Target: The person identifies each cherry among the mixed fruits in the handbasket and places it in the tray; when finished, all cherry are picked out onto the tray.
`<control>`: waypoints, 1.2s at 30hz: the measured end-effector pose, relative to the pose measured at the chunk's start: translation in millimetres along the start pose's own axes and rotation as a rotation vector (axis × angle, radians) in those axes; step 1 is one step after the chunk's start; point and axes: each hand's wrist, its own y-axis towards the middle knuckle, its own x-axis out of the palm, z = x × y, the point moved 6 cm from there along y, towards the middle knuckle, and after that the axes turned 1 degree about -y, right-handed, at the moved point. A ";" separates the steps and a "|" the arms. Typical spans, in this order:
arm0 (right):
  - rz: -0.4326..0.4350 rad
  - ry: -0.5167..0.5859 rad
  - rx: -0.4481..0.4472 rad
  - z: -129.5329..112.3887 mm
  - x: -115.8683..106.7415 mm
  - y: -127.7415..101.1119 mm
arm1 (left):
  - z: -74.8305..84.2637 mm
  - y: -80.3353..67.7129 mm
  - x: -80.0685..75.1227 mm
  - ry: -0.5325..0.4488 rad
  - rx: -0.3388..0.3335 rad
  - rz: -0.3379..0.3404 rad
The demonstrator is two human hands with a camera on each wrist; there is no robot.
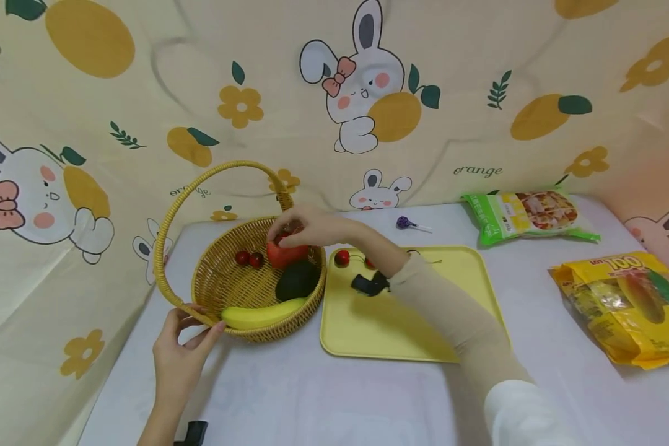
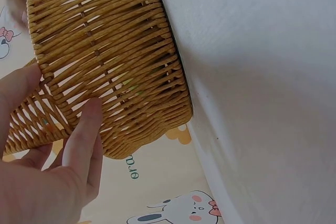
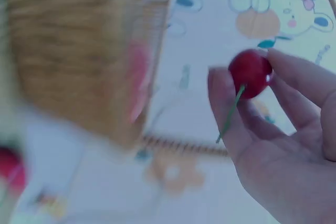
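Note:
A woven wicker basket (image 1: 217,282) with a tall handle stands on the white table. Inside it lie two cherries (image 1: 248,258), a red fruit (image 1: 287,254), a dark avocado (image 1: 297,280) and a banana (image 1: 262,314). My right hand (image 1: 280,230) hovers over the basket's far side. It pinches a red cherry (image 3: 251,72) with a green stem between thumb and fingers (image 3: 294,72). My left hand (image 1: 192,328) grips the basket's near left rim. In the left wrist view the thumb and fingers (image 2: 84,129) clasp the basket wall (image 2: 115,51).
A yellow tray (image 1: 407,316) sits right of the basket with cherries (image 1: 342,257) at its far left corner. A purple lollipop (image 1: 404,222) lies behind it. A green snack bag (image 1: 526,214) and a yellow snack bag (image 1: 624,303) lie at the right.

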 end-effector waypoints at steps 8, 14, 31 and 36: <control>0.241 -0.055 0.156 50.2 -18.0 -84.5 | -2.4 1.2 -1.6 -0.014 -0.008 0.006; 0.153 -0.139 0.209 69.5 6.8 -100.2 | -2.6 1.7 -0.8 -0.012 -0.001 -0.002; 0.088 -0.098 0.209 76.4 27.5 -104.5 | -1.6 1.1 -0.5 -0.010 -0.009 0.006; 0.066 -0.146 0.214 75.6 28.8 -105.6 | -1.6 0.9 0.2 -0.010 -0.008 0.001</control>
